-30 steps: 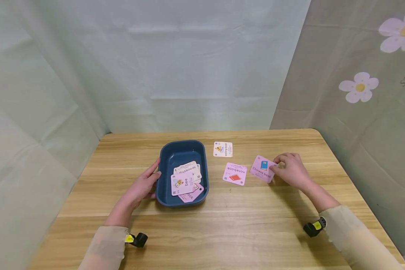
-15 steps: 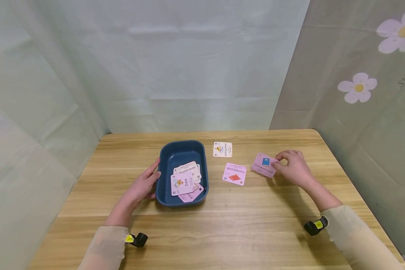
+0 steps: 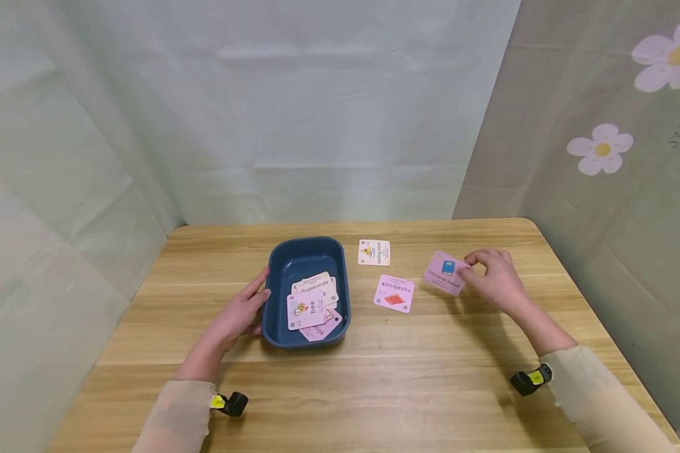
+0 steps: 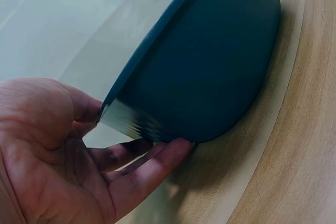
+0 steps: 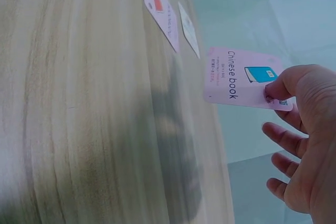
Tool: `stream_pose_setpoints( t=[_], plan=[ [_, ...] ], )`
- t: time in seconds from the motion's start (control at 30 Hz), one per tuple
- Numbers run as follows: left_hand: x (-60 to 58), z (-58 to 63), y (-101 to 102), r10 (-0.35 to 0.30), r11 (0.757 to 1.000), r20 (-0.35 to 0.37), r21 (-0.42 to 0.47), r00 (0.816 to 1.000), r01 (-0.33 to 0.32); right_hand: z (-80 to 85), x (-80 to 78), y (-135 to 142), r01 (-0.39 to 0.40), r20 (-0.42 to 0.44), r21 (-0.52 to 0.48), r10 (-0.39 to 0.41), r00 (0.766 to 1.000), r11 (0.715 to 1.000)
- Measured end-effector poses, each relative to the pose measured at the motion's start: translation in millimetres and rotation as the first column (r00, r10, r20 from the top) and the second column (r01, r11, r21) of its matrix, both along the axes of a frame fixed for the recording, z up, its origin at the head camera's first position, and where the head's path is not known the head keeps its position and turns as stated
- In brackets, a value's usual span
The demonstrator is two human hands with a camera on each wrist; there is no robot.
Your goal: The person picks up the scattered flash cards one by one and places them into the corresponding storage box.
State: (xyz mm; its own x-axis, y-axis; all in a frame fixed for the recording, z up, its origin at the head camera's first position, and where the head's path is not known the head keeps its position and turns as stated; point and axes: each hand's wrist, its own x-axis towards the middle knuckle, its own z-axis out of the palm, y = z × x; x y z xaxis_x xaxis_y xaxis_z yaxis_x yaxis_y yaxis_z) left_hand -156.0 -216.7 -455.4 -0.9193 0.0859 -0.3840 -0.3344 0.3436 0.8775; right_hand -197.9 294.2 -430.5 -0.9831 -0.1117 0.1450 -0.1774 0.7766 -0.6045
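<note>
Between thumb and index finger my right hand (image 3: 494,277) pinches a pink "Chinese book" flashcard (image 5: 226,77), raised above the table with its printed face showing. The other fingers of that hand are spread apart below the card in the right wrist view. My left hand (image 3: 240,314) grips the left side of a dark blue tray (image 4: 210,61), its thumb at the rim and its fingertips under the base. Inside the tray lie several flashcards, with the "bee" flashcard (image 3: 306,309) on top and a "spaceship" flashcard (image 3: 317,283) partly covered behind it.
A pink "notebook" flashcard (image 3: 393,294) lies on the wooden table (image 3: 396,390) right of the tray. Behind it is a white "sailing boat" flashcard (image 3: 374,251). Pale cloth (image 3: 340,113) hangs behind the table and along both sides.
The right hand has lifted the "Chinese book" flashcard, which tilted back and then turned its face up toward the head camera again. The left hand and tray have stayed put.
</note>
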Motion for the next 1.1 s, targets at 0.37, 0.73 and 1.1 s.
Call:
stream_pose_setpoints(
  t=[0.37, 0.73, 1.1],
  plan=[
    [-2.1, 7.0, 2.0, -0.022, 1.0, 0.009, -0.018, 1.0, 0.022, 7.9, -0.3, -3.8, 0.009, -0.006, -0.028, -0.009, 1.0, 1.0],
    [-5.4, 16.6, 1.7, -0.068, 0.997, 0.059, -0.032, 0.996, 0.07, 11.2, -2.5, -6.5, -0.009, -0.02, -0.036, 0.008, 1.0, 0.999],
    [-8.3, 21.7, 0.1, -0.104, 0.994, 0.072, -0.036, 0.992, 0.106, 16.2, -4.0, -10.8, -0.019, -0.021, -0.037, 0.018, 1.0, 0.999]
  ],
)
